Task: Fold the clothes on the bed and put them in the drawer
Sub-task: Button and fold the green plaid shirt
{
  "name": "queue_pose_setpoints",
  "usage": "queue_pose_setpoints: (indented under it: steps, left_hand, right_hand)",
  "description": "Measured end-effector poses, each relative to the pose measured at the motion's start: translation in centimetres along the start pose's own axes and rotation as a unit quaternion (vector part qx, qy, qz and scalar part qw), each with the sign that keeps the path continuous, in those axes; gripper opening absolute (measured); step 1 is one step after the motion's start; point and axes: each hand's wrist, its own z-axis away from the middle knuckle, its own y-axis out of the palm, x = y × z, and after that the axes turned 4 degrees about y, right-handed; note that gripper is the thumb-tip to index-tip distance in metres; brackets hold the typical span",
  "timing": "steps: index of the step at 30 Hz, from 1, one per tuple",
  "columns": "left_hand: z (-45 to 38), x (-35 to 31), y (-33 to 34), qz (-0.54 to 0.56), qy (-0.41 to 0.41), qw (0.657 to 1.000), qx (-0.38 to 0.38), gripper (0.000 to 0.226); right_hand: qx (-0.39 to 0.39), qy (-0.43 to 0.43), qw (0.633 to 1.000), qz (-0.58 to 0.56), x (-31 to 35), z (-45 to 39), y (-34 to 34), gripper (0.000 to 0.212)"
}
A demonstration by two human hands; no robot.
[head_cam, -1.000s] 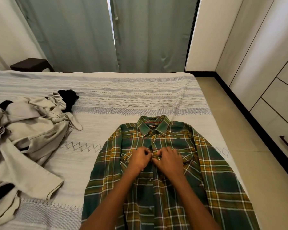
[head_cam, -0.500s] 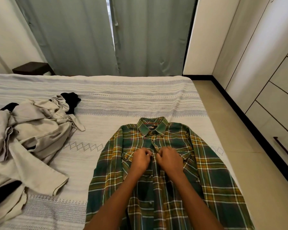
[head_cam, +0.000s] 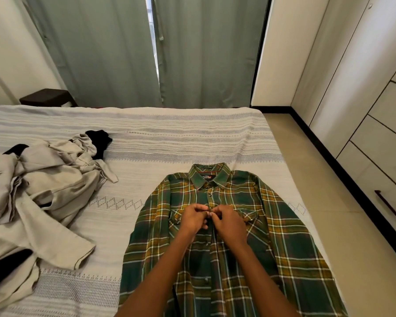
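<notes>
Two hands pinching the plaid shirt's [head_cam: 229, 236] button placket, shirt flat on the bed's [head_cam: 169, 138] near right side.
Left hand [head_cam: 192, 219] and right hand [head_cam: 230, 223] fingers grasp fabric; button may slip, placket bunches, fold goes crooked.

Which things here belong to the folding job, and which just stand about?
Job: plaid shirt, pinched at the placket by left hand and right hand; beige clothes; bed; drawers.
Standing about: curtains; dark table.
</notes>
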Motion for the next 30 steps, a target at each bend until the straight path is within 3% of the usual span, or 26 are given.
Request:
queue_pose_setpoints:
  steps: [3, 8, 18, 27, 30]
  left_hand:
    - [-0.1, -0.1, -0.1, 0.002, 0.003, 1.000, -0.004, 0.018]
    - [-0.7, 0.1, -0.3, -0.052, 0.016, 0.999, -0.001, 0.017]
    - [-0.5, 0.4, -0.3, -0.180, 0.106, 0.978, 0.017, 0.020]
    - [1.0, 1.0, 0.3, -0.140, 0.063, 0.987, -0.042, 0.015]
    - [2.0, 1.6, -0.2, -0.137, 0.088, 0.985, -0.049, 0.010]
  right_hand:
    - [0.018, -0.014, 1.000, -0.022, -0.6, -0.4, 0.0, 0.024]
    - [0.066, -0.030, 0.997, 0.010, -1.2, -1.4, -0.5, 0.015]
    - [0.023, -0.114, 0.991, 0.067, -2.2, -1.2, 0.2, 0.020]
    - [0.037, -0.074, 0.997, -0.004, -2.4, -0.8, -0.4, 0.014]
    - [0.034, -0.064, 0.997, -0.005, -1.9, 0.4, -1.0, 0.019]
